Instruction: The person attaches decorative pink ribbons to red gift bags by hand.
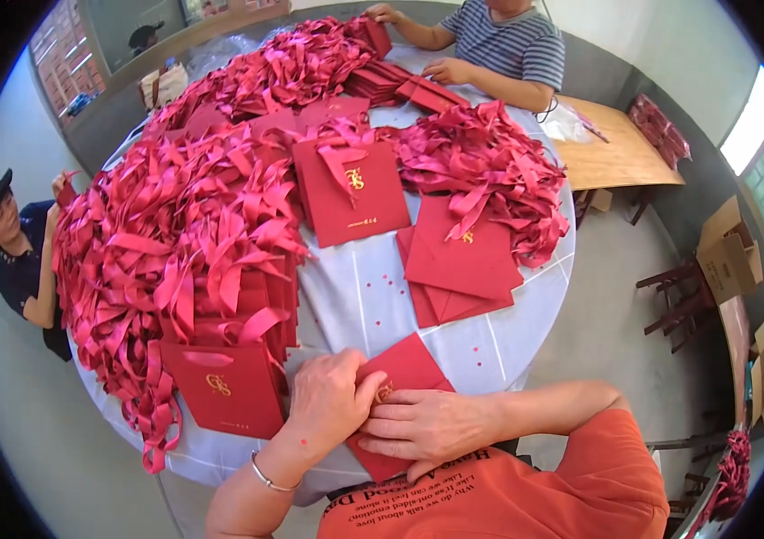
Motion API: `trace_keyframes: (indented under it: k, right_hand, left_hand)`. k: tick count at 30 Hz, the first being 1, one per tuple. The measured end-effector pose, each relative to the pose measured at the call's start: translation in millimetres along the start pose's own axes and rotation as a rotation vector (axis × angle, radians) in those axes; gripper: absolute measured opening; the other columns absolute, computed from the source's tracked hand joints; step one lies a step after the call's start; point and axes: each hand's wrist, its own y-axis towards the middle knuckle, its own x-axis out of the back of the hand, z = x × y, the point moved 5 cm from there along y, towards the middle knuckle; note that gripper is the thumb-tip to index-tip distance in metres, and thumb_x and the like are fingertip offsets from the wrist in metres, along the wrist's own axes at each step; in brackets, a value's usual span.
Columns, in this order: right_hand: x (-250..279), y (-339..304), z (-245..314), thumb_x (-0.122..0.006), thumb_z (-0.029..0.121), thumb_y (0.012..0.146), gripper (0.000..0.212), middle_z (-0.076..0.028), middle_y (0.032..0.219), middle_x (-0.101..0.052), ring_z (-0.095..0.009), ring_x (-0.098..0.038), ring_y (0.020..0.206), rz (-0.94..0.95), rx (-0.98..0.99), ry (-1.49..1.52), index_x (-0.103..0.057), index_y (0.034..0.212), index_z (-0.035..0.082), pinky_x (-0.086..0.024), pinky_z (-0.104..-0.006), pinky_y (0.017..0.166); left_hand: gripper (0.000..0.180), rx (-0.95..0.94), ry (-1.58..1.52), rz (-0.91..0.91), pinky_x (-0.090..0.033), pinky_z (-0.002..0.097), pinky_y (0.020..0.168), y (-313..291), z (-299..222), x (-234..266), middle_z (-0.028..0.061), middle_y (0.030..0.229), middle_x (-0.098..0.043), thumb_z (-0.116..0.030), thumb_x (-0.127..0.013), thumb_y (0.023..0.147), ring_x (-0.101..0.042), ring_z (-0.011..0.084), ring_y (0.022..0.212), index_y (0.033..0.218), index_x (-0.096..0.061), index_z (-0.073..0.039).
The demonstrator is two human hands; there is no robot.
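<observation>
Your left hand [332, 400] and right hand [422, 424] both hold the red bag [404, 368] at the bottom of the frame, near the worktop [373, 296] edge, so it could slip off or crease if you press hard.

A round white-clothed table [373, 296] fills a grey-floored [597, 332] room; wooden desk [620, 153] at two o'clock, bright window [750, 121], seemingly, at three.

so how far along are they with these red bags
Done: a big heap of ribboned bags covers the table's left. In hand: left hand and right hand press on one flat red bag. Left: a small stack of flat bags at centre.
</observation>
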Motion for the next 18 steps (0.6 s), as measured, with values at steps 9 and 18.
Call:
trace_keyframes:
  k: [9, 18]
  right_hand:
    - [109, -33, -160, -0.069, 0.006, 0.077, 0.012, -0.011, 0.103, -0.068, -0.029, -0.065, 0.096, -0.515, -0.515, -0.296, -0.071, 0.089, 0.005, -0.054, -0.0389, 0.083]
    - [111, -5, -311, -0.064, 0.017, 0.078, 0.010, -0.009, 0.089, -0.069, -0.026, -0.062, 0.092, -0.135, -0.868, -0.938, -0.073, 0.078, 0.011, -0.051, -0.0403, 0.077]
  left_hand:
    - [0.026, 0.023, -0.191, 0.040, -0.050, 0.0466, 0.061, -1, 11, -2, 0.0168, 0.070, -0.065, -0.024, -0.075, 0.082, -0.064, 0.0374, 0.066, 0.086, -0.061, -0.003]
    - [0.025, -0.081, -0.161, 0.026, -0.051, 0.0441, 0.058, -2, 1, -4, 0.0151, 0.066, -0.065, -0.027, -0.073, 0.084, -0.065, 0.0344, 0.063, 0.087, -0.063, -0.004]
